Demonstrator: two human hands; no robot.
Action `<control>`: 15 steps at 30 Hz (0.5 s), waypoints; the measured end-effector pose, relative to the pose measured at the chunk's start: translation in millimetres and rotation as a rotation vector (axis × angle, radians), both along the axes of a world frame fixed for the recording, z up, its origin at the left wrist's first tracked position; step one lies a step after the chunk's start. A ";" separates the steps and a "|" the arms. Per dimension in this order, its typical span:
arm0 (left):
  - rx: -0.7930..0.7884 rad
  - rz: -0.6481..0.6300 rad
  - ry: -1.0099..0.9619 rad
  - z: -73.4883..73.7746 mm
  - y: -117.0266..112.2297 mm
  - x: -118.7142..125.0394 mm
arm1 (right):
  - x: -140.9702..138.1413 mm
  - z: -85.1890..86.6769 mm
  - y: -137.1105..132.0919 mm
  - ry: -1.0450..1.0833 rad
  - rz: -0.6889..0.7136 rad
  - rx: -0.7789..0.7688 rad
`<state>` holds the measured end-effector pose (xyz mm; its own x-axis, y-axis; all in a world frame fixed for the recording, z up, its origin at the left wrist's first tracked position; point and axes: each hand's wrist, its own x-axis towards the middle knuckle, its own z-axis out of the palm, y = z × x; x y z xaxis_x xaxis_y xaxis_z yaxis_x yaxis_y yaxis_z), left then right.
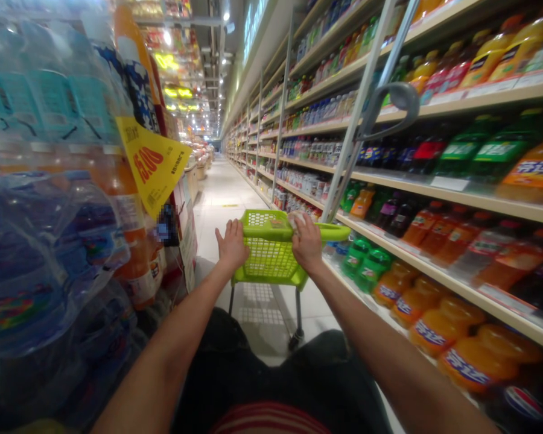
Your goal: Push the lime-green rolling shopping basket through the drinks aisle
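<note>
A bright green plastic shopping cart with a mesh basket stands right in front of me on dark legs. Wrapped over the left part of its handle is my left hand, with one outer finger sticking out to the side. Toward the right, my right hand is closed around the same handle. A crumpled whitish thing, perhaps a tissue, shows at its fingers; exactly how it is held is hard to see. A green loop of the cart extends past my right hand.
Shelves of soft drink bottles line the right side, with a grey ladder-like rail and handle leaning there. Stacked wrapped water bottles and a yellow price sign stand close on the left. A pale tiled aisle runs ahead.
</note>
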<state>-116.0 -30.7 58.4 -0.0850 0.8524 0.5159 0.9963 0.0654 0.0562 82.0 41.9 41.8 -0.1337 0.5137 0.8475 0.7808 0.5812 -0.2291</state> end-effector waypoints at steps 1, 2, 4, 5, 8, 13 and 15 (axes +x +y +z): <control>0.001 0.005 0.004 -0.4 -0.5 1.4 | -7.0 -0.8 -2.7 -0.013 0.031 0.006; 0.004 0.008 0.009 -0.8 -1.3 2.9 | -15.1 -1.4 -6.2 -0.031 0.065 0.014; 0.015 0.011 0.018 -1.1 -3.3 5.4 | -31.0 -1.9 -13.4 -0.074 0.125 0.029; 0.022 0.012 0.020 -1.1 -4.3 6.1 | -37.0 -1.7 -16.0 -0.091 0.145 0.034; 0.036 0.012 0.027 -0.9 -6.9 5.3 | -39.6 0.1 -16.8 -0.130 0.189 0.045; 0.029 -0.006 0.036 -2.1 -7.9 3.9 | -7.2 3.5 -2.7 -0.024 0.126 0.046; 0.034 0.001 0.031 -2.6 -7.6 5.1 | -0.4 3.5 -0.4 0.025 0.084 0.036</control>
